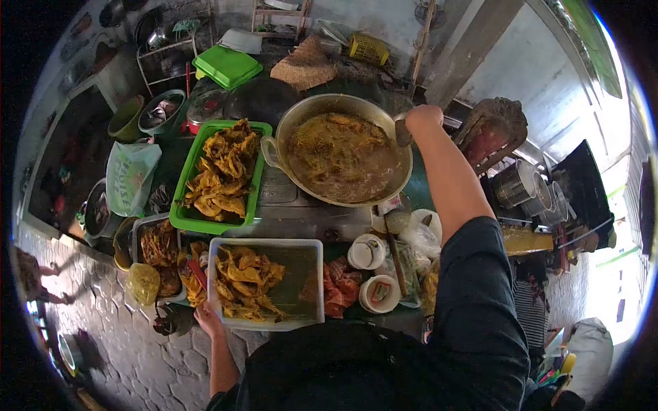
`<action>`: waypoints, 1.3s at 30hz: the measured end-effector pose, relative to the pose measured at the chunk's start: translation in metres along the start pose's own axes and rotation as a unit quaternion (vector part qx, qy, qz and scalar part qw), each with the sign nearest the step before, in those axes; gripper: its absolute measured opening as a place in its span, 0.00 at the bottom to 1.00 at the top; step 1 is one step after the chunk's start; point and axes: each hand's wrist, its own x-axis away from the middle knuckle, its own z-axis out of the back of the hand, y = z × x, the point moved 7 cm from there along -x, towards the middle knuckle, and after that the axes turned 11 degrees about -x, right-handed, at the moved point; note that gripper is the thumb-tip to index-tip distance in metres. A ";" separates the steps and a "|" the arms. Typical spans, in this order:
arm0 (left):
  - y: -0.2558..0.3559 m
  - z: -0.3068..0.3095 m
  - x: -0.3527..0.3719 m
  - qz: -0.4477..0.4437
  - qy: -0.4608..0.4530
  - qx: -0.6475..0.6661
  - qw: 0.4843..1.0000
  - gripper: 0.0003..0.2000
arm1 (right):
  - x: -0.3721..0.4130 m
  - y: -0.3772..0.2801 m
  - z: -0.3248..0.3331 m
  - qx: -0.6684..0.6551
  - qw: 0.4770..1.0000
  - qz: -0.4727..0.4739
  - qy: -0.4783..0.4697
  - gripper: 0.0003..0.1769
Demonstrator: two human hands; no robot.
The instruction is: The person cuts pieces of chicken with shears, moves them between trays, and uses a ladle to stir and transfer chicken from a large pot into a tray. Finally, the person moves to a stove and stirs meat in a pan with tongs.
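My right hand (424,119) is closed at the right handle of a big metal wok (282,116), with a small dark piece, perhaps a cloth, beside the fingers. Brown, foamy oil (343,161) with pieces frying in it fills the wok. My left hand (209,320) is at the lower left corner of a clear plastic container (312,318), its fingers gripping the edge. Yellow seasoned chicken (248,281) lies in the container's left part. A red-handled tool (197,272) rests by its left wall. Fried chicken (223,171) is heaped in a green tray (179,218).
White tubs (367,252), plastic bags (421,236) and a long-handled ladle (396,222) sit right of the container. Another container (140,225) of browned meat stands left. A green lid (228,66) lies behind. Pots (514,186) stand right; a person's legs (48,281) show far left.
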 end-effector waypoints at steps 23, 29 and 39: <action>-0.011 -0.036 0.094 0.324 0.041 0.318 0.890 0.31 | -0.021 0.019 -0.126 -0.132 0.976 0.127 0.119 0.20; -0.001 -0.038 0.095 0.351 0.046 0.287 0.890 0.29 | 0.013 0.045 -0.149 -0.089 0.950 0.181 0.239 0.11; -0.038 -0.048 0.080 0.294 0.022 0.227 0.928 0.20 | 0.085 0.044 -0.131 -0.064 0.925 0.239 0.289 0.09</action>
